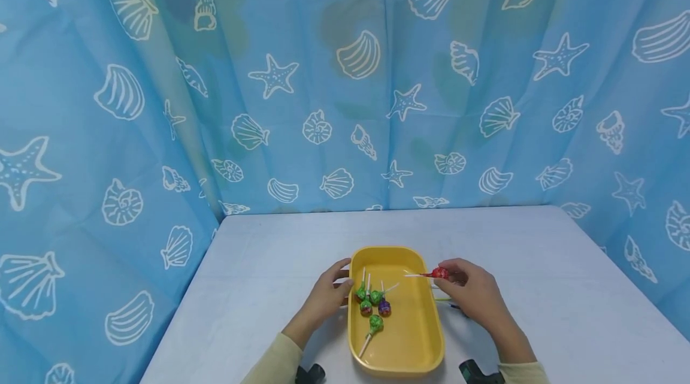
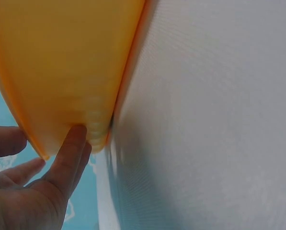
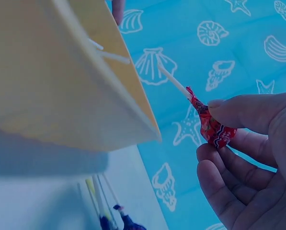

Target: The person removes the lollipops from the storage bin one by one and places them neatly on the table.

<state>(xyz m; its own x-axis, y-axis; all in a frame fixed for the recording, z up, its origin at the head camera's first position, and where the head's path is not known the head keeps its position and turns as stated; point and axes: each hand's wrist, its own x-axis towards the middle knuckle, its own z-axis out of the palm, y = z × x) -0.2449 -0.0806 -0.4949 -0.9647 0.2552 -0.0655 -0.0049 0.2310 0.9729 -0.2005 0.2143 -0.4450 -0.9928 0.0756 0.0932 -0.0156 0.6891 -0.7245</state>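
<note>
In the head view my right hand (image 1: pixel 474 291) pinches a red-wrapped lollipop (image 1: pixel 439 272) by its candy end. The lollipop's white stick points left over the right rim of a yellow tray (image 1: pixel 412 336). At the tray's left side my left hand (image 1: pixel 326 297) holds the wall, thumb near the rim and fingers against the outside, as the left wrist view shows. Inside the tray, toward its left, lie several green-wrapped lollipops (image 1: pixel 376 323) and a purple-wrapped lollipop (image 1: pixel 384 308). The right wrist view shows the red wrapper between thumb and fingers.
Beside the tray's right wall, partly hidden under my right hand, lie dark-wrapped lollipops (image 3: pixel 131 223) with their sticks. All stands on a white table (image 1: pixel 269 264). A blue shell-patterned curtain (image 1: pixel 318 90) rises behind and at both sides.
</note>
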